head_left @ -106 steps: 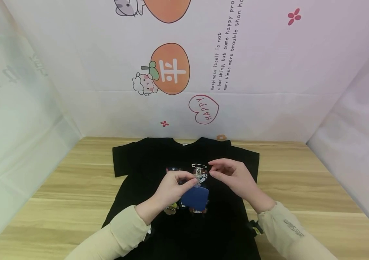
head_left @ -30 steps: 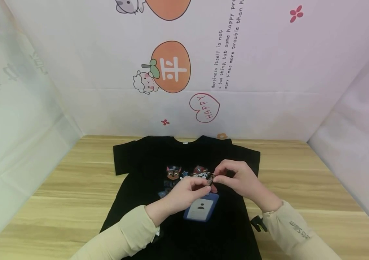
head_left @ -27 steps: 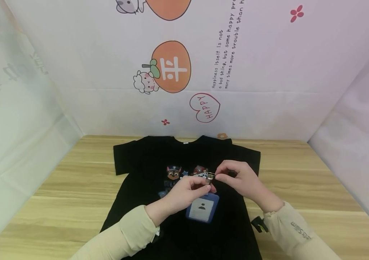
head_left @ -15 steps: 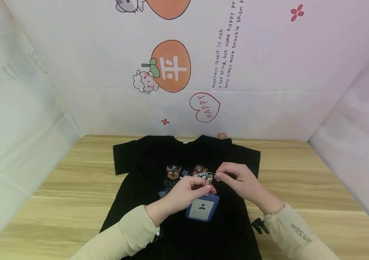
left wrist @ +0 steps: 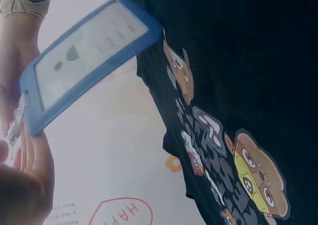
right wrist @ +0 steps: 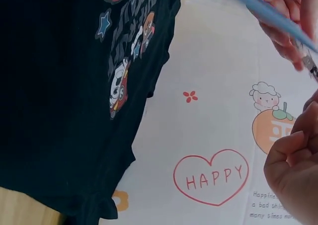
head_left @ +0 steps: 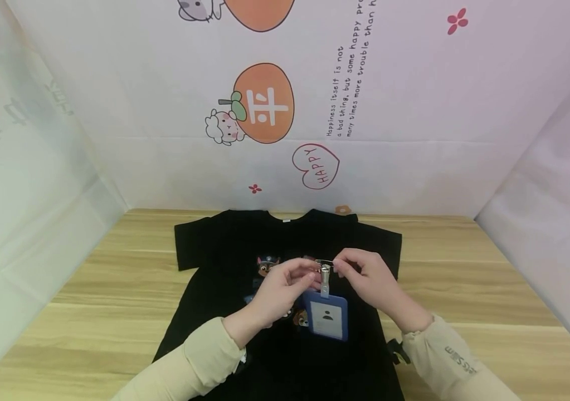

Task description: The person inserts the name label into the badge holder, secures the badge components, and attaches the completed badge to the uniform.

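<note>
A blue badge holder point(head_left: 327, 317) with a person icon on its white card hangs from a silver clip point(head_left: 325, 277) over a black T-shirt point(head_left: 285, 239). A thin safety pin point(head_left: 325, 261) tops the clip. My right hand point(head_left: 367, 278) pinches the pin's right end between thumb and forefinger. My left hand point(head_left: 282, 287) holds at the pin's left end, forefinger at the wire and lower fingers behind the clip. The left wrist view shows the badge holder point(left wrist: 89, 61) tilted beside the left fingers point(left wrist: 37, 158). Edge-on, the badge holder point(right wrist: 271, 14) crosses the right wrist view's top.
The shirt lies spread on a wooden table point(head_left: 465, 289), with cartoon dogs printed on its chest. A white cloth backdrop point(head_left: 415, 111) with orange drawings and writing stands behind it. White cloth point(head_left: 555, 195) also closes the sides.
The badge holder was face away at first and now faces me, hanging slightly further right. My left hand has shifted its grip from the clip up to the pin; the right hand stays at the pin's end.
</note>
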The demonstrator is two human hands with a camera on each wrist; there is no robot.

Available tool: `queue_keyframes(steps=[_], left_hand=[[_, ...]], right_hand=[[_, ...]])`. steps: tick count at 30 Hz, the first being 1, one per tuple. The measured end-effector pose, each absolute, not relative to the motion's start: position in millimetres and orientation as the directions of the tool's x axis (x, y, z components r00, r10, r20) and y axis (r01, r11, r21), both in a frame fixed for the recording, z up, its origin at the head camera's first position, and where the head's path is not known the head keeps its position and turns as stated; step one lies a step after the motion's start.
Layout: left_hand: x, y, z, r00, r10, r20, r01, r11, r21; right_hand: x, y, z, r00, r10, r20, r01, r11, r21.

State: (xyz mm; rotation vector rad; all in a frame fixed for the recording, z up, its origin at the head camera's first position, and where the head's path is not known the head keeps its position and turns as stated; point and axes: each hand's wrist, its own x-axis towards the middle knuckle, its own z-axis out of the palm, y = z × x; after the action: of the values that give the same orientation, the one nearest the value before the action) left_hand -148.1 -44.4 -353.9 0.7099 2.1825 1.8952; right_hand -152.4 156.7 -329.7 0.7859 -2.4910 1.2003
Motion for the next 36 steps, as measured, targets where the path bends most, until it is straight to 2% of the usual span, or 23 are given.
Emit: queue_keyframes(steps=[4, 9, 19, 28, 36], left_hand=[[-151, -43, -353, -0.877, 0.422, 0.229, 0.267, 0.034, 0.963], [-155, -40, -352, -0.881, 0.397, 0.256, 0.285, 0.016, 0.958], [-160, -38, -351, -0.902, 0.344, 0.261, 0.278, 0.001, 0.961], [-164, -41, -347, -0.894, 0.342, 0.291, 0.313, 0.012, 0.95], [-166, -42, -350, -0.873, 0.341, 0.348, 0.38, 0.03, 0.925]], right_hand=[[-153, 155, -329, -0.871, -0.311, 0.38, -0.49, 0.51, -0.706], [-155, 151, -330, -0.896, -0.31, 0.317, -0.431, 0.443, -0.786], [-159, 147, -336, -0.915, -0.331, 0.23, -0.335, 0.307, -0.891], [-160, 142, -339, -0.932, -0.337, 0.136, -0.205, 0.176, -0.963], [-161, 139, -342, -0.915, -0.389, 0.104, -0.14, 0.067, -0.988]])
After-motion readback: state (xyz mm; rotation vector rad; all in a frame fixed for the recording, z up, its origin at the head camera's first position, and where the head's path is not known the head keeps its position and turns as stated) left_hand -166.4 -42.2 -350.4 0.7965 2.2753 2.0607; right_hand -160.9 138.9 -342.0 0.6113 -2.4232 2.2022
